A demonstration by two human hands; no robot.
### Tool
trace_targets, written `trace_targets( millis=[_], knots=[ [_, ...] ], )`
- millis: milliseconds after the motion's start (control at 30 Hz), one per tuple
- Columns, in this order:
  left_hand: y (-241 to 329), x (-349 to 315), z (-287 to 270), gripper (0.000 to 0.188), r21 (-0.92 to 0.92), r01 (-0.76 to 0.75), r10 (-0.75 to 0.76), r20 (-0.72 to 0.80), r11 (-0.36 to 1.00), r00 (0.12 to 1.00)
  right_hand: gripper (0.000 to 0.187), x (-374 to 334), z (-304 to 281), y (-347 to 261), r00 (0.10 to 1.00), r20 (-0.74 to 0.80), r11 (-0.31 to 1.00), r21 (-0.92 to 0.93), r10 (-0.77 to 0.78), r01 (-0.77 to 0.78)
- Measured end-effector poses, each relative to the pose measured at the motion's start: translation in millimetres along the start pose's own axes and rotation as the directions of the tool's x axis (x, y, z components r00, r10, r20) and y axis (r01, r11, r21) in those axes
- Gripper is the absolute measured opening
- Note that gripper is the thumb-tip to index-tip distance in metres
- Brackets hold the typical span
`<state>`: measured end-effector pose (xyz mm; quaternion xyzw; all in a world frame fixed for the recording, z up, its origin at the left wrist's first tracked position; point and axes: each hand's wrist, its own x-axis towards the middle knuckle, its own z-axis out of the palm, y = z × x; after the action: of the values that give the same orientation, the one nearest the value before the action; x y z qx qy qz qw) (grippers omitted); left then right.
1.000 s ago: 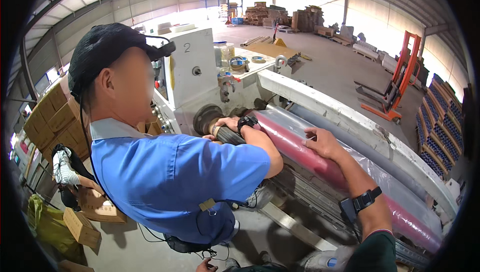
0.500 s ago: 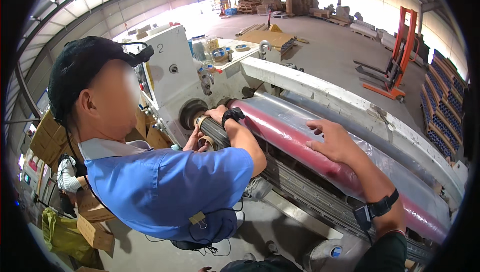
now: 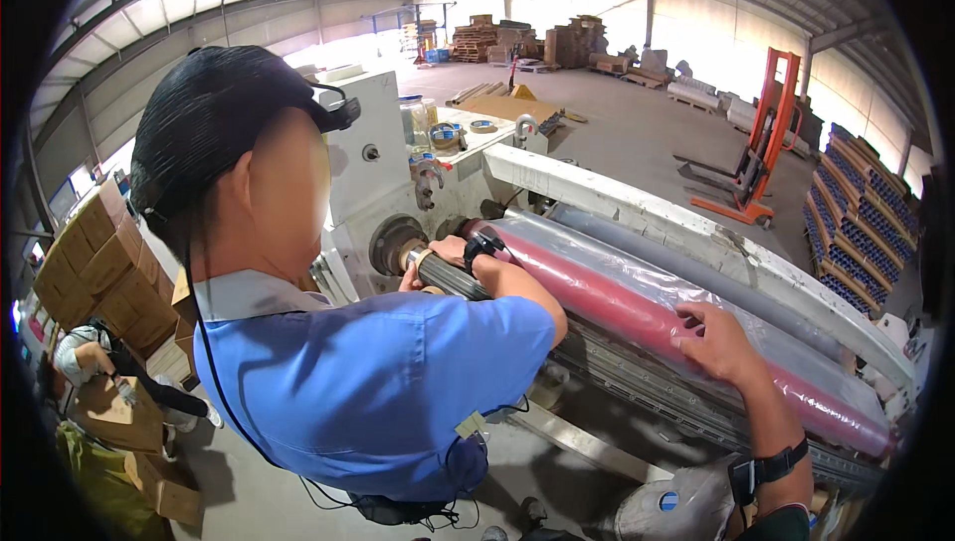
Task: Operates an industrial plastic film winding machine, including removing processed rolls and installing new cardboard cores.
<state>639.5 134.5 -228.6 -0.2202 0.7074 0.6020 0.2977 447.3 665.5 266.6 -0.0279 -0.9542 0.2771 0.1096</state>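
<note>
My right hand (image 3: pixel 718 344) comes in from the lower right, a black strap on its wrist. Its fingers are bent and apart, with nothing in them. It is over the red roll (image 3: pixel 587 285) covered with clear film; whether the fingertips touch the film I cannot tell. My left hand is out of view. At left, a person in a blue shirt (image 3: pixel 368 372) has a hand (image 3: pixel 450 250) on a ribbed metal shaft (image 3: pixel 448 274) by the machine's round hub (image 3: pixel 396 245). A tan ring (image 3: pixel 423 258) sits on that shaft. The person's arm partly hides it.
A white machine beam (image 3: pixel 637 198) runs behind the rollers. Tape rolls (image 3: pixel 446 133) and jars stand on the machine's end. Farther off are an orange lift truck (image 3: pixel 761 143) and stacked blue-ended tubes (image 3: pixel 860 223). Cartons (image 3: pixel 109 253) and another person are at left. A large white roll (image 3: pixel 676 506) stands below.
The view has shifted, and the person in blue appears larger and farther right. My right hand stays over the red roll, its fingers a little more bent.
</note>
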Motion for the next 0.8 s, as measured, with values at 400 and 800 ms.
trace_targets(
  millis=[400,800],
  knots=[
    [-54,-6,-10,0.052,0.235,0.010,-0.010,-0.001,0.972,1.000,0.049,-46,5,-25,1.000,0.002,0.999,-0.053,-0.004,0.004],
    [-23,-11,98,0.048,0.407,-0.242,0.254,0.023,0.881,0.967,0.049,-105,-33,39,0.987,0.051,0.986,-0.071,-0.149,0.153]
  ],
)
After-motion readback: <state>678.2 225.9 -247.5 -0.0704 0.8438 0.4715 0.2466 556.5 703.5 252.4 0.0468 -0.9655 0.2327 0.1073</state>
